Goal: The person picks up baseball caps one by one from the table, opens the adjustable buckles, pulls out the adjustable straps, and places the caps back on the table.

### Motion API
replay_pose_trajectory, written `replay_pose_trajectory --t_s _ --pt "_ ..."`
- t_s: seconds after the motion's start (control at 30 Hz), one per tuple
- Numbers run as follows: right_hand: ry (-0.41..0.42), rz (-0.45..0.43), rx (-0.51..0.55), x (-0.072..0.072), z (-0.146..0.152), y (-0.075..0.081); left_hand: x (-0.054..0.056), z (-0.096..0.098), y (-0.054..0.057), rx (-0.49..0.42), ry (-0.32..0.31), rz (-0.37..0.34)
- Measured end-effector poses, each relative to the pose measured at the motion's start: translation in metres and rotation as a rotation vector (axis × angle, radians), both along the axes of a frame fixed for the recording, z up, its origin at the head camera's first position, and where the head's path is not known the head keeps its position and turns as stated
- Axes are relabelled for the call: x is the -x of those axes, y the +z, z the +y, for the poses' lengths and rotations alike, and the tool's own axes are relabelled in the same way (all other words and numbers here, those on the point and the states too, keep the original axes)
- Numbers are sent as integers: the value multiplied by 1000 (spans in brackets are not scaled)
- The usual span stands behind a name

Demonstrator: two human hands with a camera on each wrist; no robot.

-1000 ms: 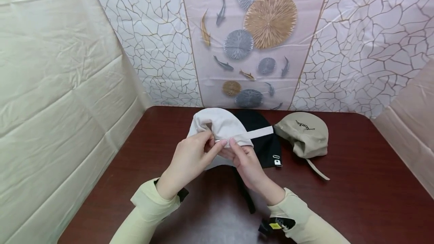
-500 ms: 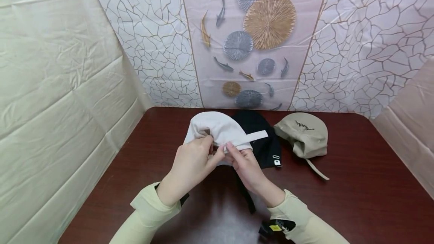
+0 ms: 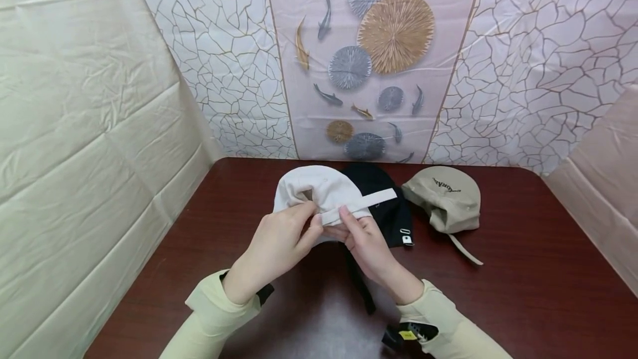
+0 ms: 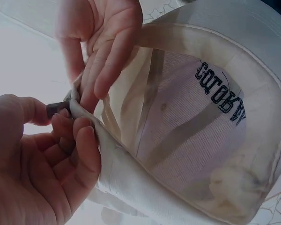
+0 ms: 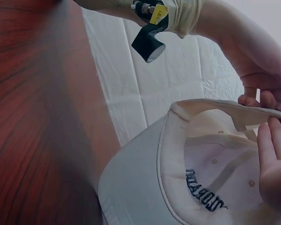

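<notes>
A white cap is held up between both hands, its back edge toward me and a light strap sticking out to the right. My left hand pinches the cap's back edge at the strap's left end; in the left wrist view its thumb and fingers hold a small dark clasp. My right hand grips the edge further right, thumb pressed on the strap, fingers inside the cap. Dark lettering shows through the inside of the crown in the left wrist view.
Behind the white cap lies a black cap with a metal buckle, its dark strap trailing toward me. A beige cap with a loose strap rests to the right. All are on a dark red table with cloth walls around.
The white cap has sunk slightly. The hands have moved a little apart along its edge, exposing more strap between the thumbs. The strap's free end dipped, then rose slightly.
</notes>
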State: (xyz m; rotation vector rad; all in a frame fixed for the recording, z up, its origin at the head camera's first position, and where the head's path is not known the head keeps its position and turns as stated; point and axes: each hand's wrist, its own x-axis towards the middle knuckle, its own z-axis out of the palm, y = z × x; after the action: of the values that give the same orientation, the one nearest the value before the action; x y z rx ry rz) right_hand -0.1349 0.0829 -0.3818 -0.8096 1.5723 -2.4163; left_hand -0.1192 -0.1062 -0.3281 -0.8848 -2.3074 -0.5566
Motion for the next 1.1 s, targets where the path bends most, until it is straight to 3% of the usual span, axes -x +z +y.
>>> replay_pose_trajectory --t_s 0.23,0.47,0.67,0.87,1.1 --pt "91 89 55 2 2 -2 3 -6 4 -33 -68 -40" --pt "56 95 84 3 0 -3 5 -8 3 12 -95 -7" --pt "-61 26 73 0 -3 -5 9 -15 -1 133 -120 113" --pt "-92 48 107 1 -5 -4 12 -17 -1 193 -67 227" --pt "-237 -19 24 0 -9 -5 13 -11 -5 226 -33 340"
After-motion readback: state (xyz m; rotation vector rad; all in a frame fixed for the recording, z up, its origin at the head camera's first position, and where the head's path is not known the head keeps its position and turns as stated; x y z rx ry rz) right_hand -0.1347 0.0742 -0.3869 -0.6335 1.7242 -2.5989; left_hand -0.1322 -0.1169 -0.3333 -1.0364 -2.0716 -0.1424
